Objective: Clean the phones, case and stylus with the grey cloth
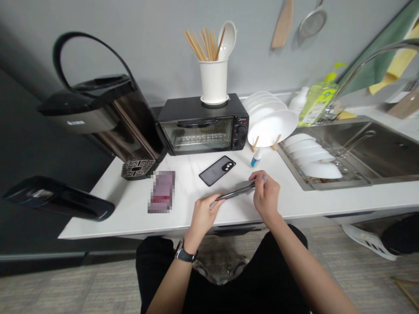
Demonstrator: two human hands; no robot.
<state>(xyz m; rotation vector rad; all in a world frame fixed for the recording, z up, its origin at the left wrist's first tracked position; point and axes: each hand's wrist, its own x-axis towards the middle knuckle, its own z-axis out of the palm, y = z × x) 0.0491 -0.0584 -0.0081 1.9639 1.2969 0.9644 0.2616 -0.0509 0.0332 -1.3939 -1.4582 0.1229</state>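
My left hand [206, 211] pinches the left end of a thin dark smartphone [237, 192], which I see almost edge-on just above the counter's front part. At its other end, my right hand [266, 194] grips the phone with bent fingers; something thin and greyish shows by the fingertips, too small to make out. Behind the phone a clear phone case [214, 172] with a black frame and camera cut-outs lies flat. A small white-and-blue bottle [255, 158] stands upright beyond my right hand. To the left lies a purplish flat packet [163, 192], blurred by pixels.
A black toaster oven [203, 131] backs the white counter [183, 218], carrying a white utensil holder [214, 80]. At left are a water dispenser [127, 122] and a dark flask [59, 198]. Plates [273, 126] and a sink [386, 139] holding bowls [321, 170] are at right.
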